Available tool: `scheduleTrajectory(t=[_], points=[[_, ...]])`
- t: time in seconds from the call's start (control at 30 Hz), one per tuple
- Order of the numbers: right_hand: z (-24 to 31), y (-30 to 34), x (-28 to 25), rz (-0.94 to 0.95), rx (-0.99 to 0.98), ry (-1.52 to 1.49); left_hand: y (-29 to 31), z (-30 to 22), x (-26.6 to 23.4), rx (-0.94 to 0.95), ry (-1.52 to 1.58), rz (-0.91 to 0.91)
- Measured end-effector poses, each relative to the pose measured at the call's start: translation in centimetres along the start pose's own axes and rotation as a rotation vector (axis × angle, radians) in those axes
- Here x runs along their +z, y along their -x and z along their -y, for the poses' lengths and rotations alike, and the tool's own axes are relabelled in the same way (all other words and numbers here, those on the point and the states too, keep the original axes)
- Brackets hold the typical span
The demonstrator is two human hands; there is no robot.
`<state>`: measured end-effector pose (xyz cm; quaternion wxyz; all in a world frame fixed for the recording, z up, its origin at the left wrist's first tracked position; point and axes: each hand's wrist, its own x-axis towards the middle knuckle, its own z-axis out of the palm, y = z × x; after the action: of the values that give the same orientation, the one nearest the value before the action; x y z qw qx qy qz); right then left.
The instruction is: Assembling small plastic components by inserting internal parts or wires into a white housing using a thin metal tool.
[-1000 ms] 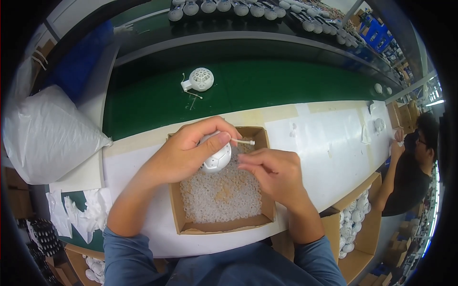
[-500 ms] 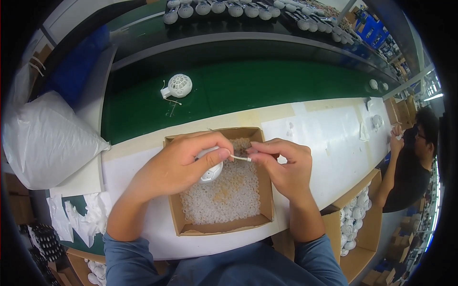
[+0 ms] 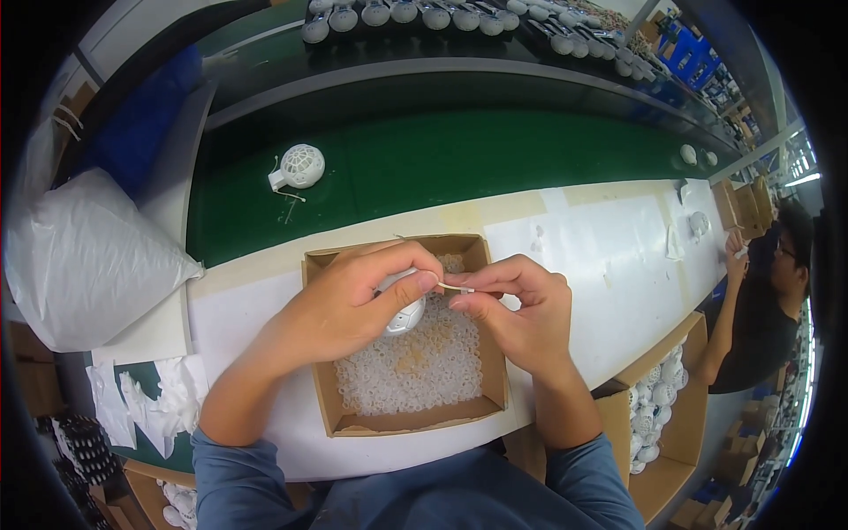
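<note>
My left hand (image 3: 340,305) is closed around a white round housing (image 3: 406,320), most of it covered by my fingers. A thin white cord (image 3: 452,287) runs out from it toward the right, pinched by my left thumb and forefinger. At the cord's other end, the fingertips of my right hand (image 3: 526,309) press together on its small pale tip; whether a tiny piece sits there too I cannot make out. Both hands are over an open cardboard box (image 3: 415,424) holding a heap of small clear ring-like pieces (image 3: 406,380).
Beyond the white worktop (image 3: 583,256) runs a green conveyor belt (image 3: 442,168), carrying a white round fan-like unit (image 3: 302,166). A filled white plastic bag (image 3: 97,256) stands left. At right are a carton of white round parts (image 3: 680,442) and a co-worker (image 3: 760,309).
My hands have come closer together, the left shifting right with the housing, leaving less cord showing between them. The unit on the green belt has travelled left.
</note>
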<state>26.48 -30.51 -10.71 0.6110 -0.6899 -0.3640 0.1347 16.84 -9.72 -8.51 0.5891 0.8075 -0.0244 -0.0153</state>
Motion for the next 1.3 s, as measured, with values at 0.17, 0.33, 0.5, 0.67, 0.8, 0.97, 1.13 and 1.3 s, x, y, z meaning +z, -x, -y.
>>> scheduleTrajectory(t=[0.17,0.33,0.5,0.67,0.8,0.97,1.13,1.3], points=[[0.0,-0.2,-0.1,-0.034,-0.101,0.175,0.1,-0.6,1.2,0.001,0.064,-0.083],[0.1,-0.3,0.1,-0.135,-0.092,0.134,0.0,0.2,1.9,0.082,0.051,-0.114],[-0.1,-0.4,-0.1,-0.096,-0.131,0.18,0.0,-0.3,2.4,0.058,-0.138,-0.065],[0.4,0.0,0.2,-0.11,-0.027,0.062,0.0,0.1,2.9,0.193,-0.271,-0.13],[-0.3,-0.3,0.1,-0.083,-0.166,0.059,0.5,-0.6,2.7,0.112,-0.214,-0.109],[-0.6,-1.2,-1.3,0.066,-0.604,0.279,1.1,-1.1,1.3,-0.166,0.277,0.156],[-0.1,-0.9,-1.3,0.089,-0.771,0.463,1.3,0.1,1.5,-0.189,0.515,0.244],[-0.3,-0.8,-1.5,0.101,-0.736,0.51,1.5,-3.2,3.0,-0.247,-0.01,0.159]])
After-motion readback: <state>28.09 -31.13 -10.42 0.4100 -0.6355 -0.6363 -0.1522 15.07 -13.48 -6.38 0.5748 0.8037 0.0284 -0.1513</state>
